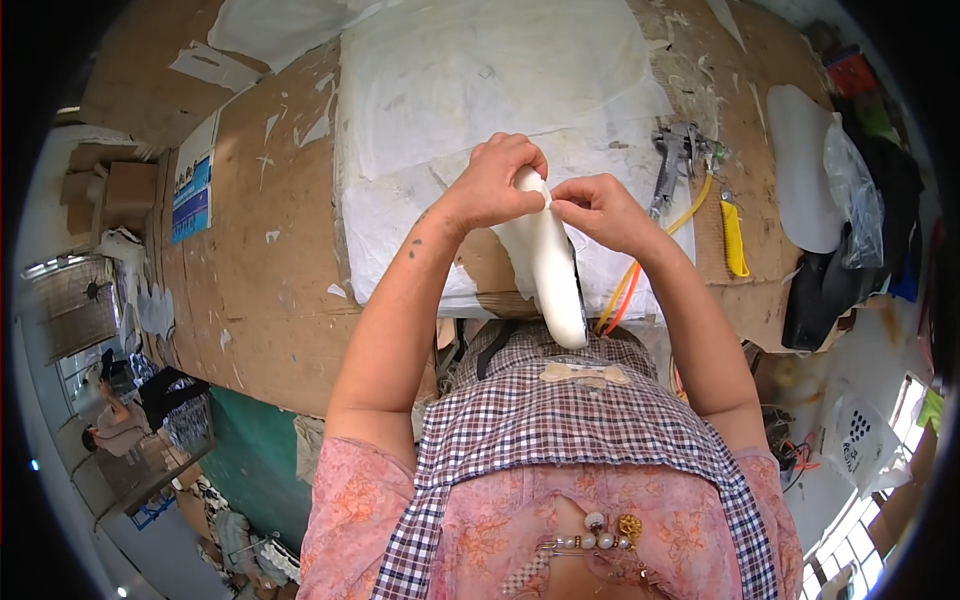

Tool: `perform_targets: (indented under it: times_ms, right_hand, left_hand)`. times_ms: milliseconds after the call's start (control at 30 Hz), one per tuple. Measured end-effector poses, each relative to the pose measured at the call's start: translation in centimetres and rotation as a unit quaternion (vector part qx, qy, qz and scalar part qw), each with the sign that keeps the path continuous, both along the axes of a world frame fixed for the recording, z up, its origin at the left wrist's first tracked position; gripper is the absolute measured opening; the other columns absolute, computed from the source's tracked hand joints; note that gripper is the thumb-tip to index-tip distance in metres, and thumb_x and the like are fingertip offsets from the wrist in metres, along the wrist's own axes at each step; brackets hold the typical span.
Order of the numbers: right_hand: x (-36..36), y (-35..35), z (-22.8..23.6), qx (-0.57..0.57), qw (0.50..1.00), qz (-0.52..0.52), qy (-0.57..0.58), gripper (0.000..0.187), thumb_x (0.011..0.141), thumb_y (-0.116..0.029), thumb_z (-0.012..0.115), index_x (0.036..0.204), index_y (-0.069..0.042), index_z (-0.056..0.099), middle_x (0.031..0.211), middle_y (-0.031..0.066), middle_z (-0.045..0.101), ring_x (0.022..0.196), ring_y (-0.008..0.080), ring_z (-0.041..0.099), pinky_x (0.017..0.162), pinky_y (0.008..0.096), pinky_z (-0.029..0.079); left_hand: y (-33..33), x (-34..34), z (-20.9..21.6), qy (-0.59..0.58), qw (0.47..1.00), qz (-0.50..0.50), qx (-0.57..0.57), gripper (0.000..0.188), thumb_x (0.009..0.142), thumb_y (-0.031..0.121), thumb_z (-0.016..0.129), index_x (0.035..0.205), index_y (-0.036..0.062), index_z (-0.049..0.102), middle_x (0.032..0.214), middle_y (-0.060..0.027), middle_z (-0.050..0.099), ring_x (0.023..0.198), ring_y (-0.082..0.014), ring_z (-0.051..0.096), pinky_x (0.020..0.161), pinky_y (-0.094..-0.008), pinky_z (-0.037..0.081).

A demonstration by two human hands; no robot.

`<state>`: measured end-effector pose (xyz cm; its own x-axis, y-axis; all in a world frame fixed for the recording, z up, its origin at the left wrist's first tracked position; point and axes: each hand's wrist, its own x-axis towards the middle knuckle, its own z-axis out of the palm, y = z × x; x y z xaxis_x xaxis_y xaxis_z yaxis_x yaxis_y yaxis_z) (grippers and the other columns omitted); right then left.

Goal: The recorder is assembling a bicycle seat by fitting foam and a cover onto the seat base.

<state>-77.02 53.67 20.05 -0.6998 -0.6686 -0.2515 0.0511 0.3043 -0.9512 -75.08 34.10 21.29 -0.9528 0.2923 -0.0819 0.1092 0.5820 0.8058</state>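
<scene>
A long, smooth white curved piece (556,270) with a black strip along its right side points down toward my apron. Its kind is unclear; its rounded lower end hangs past the table's near edge. My left hand (498,180) is closed around the upper end, thumb lying across the front. Beside it, my right hand (603,212) pinches at the piece's right edge close to the top, thumb and forefinger together. The two thumbs nearly meet there. Under both hands lies white sheeting (410,190) spread on the table.
Cardboard (260,250) covers the worktable, with torn white scraps on it. Right of my hands lie a spray gun (676,160) with a yellow hose (690,210) and a yellow-handled tool (735,238). Farther right are white sheet material (800,170) and clear plastic (855,200). Another person (115,430) is far left.
</scene>
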Motion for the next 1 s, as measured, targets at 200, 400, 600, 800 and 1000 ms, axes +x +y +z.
perform_targets:
  times_ms: [200, 400, 600, 800, 1000]
  right_hand:
    - [-0.5, -0.8, 0.8, 0.059, 0.963, 0.105, 0.243, 0.011, 0.081, -0.01, 0.06, 0.083, 0.0, 0.061, 0.071, 0.0075, 0.061, 0.067, 0.016, 0.057, 0.063, 0.0296, 0.046]
    - [0.7, -0.9, 0.6, 0.038, 0.976, 0.083, 0.197, 0.009, 0.079, -0.007, 0.062, 0.085, -0.001, 0.059, 0.074, 0.0104, 0.059, 0.068, 0.0244, 0.057, 0.064, 0.0321, 0.046]
    - [2.6, -0.3, -0.7, -0.078, 0.924, -0.021, 0.375, 0.027, 0.071, 0.007, 0.061, 0.096, -0.005, 0.059, 0.086, 0.0081, 0.057, 0.08, 0.0244, 0.055, 0.067, 0.0328, 0.047]
    - [3.1, -0.3, -0.8, 0.005, 0.85, -0.004, 0.526, 0.037, 0.062, 0.001, 0.063, 0.098, -0.007, 0.06, 0.083, 0.0068, 0.056, 0.078, 0.0246, 0.054, 0.065, 0.0334, 0.047]
    - [2.9, -0.5, -0.2, -0.012, 0.85, 0.009, 0.526, 0.049, 0.059, 0.0, 0.066, 0.107, -0.006, 0.057, 0.089, 0.0067, 0.055, 0.081, 0.0246, 0.053, 0.066, 0.0331, 0.047]
  left_hand:
    - [-0.7, 0.3, -0.9, 0.002, 1.0, -0.002, 0.013, 0.022, 0.059, 0.018, 0.057, 0.079, 0.0081, 0.057, 0.087, -0.0057, 0.055, 0.095, -0.025, 0.045, 0.091, -0.0353, 0.032]
    - [-1.3, 1.2, -0.8, -0.025, 0.997, 0.015, 0.076, 0.023, 0.062, 0.018, 0.056, 0.082, 0.008, 0.058, 0.088, -0.0051, 0.055, 0.098, -0.0247, 0.042, 0.09, -0.0349, 0.034]
    - [-1.1, 0.5, -0.4, -0.054, 0.994, 0.017, 0.092, 0.019, 0.068, 0.018, 0.049, 0.08, 0.008, 0.06, 0.089, -0.0046, 0.057, 0.098, -0.0242, 0.042, 0.09, -0.0355, 0.034]
    - [-1.3, 0.5, -0.6, -0.05, 0.993, 0.041, 0.097, 0.019, 0.069, 0.018, 0.047, 0.076, 0.0063, 0.061, 0.086, -0.0049, 0.057, 0.095, -0.024, 0.042, 0.088, -0.0347, 0.035]
    - [-0.4, 0.5, -0.2, -0.046, 0.99, 0.059, 0.121, 0.015, 0.068, 0.017, 0.052, 0.071, 0.006, 0.061, 0.079, -0.0051, 0.057, 0.091, -0.0224, 0.044, 0.083, -0.034, 0.038]
